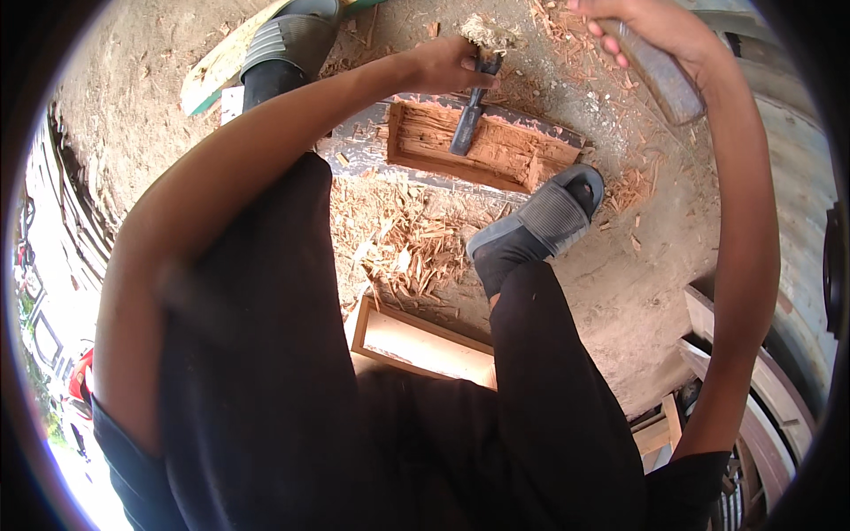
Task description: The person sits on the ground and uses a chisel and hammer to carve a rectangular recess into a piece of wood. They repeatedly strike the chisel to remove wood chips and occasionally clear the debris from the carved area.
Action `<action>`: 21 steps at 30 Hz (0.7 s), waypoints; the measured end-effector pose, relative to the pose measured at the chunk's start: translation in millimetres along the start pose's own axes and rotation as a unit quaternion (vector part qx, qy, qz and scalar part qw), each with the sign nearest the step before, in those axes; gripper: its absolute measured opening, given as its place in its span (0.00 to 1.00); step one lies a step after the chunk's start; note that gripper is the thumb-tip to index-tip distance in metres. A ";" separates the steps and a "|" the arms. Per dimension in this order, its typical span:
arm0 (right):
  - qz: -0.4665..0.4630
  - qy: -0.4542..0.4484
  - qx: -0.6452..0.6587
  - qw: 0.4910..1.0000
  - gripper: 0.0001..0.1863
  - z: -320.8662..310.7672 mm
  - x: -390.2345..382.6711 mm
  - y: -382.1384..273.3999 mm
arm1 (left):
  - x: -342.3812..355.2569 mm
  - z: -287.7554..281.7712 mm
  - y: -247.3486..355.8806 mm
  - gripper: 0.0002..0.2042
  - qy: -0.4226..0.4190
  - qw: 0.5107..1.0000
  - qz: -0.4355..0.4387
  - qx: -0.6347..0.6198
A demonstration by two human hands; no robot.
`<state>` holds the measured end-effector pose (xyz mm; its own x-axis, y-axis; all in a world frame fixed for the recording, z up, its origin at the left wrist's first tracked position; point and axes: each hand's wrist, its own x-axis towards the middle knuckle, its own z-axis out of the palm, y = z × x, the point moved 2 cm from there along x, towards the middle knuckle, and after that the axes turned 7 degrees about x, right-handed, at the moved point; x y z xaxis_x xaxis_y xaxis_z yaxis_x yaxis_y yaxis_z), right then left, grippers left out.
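Observation:
My left hand is closed around the handle of a chisel, whose top is frayed into pale fibres. The dark blade slants down into a long recess in a wooden piece with rough, reddish-brown inner surfaces. Raised at the upper right, my right hand grips a worn wooden mallet, apart from the chisel. My sandalled right foot is against the wooden piece's near right corner. My other sandalled foot is beyond my left forearm.
Wood chips lie heaped on the dirt ground before the piece and scattered around it. Under me is a low wooden seat or box. Corrugated metal sheeting and stacked boards stand at the right. A plank lies at the upper left.

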<state>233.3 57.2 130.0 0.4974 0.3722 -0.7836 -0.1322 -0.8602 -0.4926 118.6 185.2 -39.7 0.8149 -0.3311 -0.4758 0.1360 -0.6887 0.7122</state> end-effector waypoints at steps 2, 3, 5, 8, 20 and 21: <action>-0.045 0.042 0.138 0.989 0.07 -0.2 13.3 4.1 | -2.5 -1.6 -3.4 0.21 -0.003 1.000 -0.004 0.006; -0.067 0.063 0.207 0.974 0.08 2.3 16.6 8.5 | -4.8 -2.6 -5.1 0.21 -0.004 1.000 -0.005 0.010; -0.124 0.093 0.149 0.977 0.16 42.9 -4.0 13.8 | 1.0 -0.7 -4.9 0.22 -0.009 1.000 -0.006 0.008; 0.024 -0.105 0.060 0.992 0.22 44.6 8.5 46.2 | 4.4 2.9 -8.5 0.22 -0.010 1.000 -0.020 0.013; -0.199 0.084 0.281 0.935 0.19 -8.6 23.2 34.4 | -0.2 -1.6 1.2 0.22 -0.003 1.000 -0.010 -0.005; -0.170 0.047 0.251 0.952 0.19 7.0 24.5 39.6 | -4.5 1.1 -6.1 0.22 0.009 1.000 -0.021 -0.018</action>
<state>234.3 34.7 88.7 0.6558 0.5470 -0.5203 -0.3303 -0.4118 -0.8493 113.4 190.2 -42.5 0.8175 -0.2912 -0.4969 0.1906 -0.6774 0.7105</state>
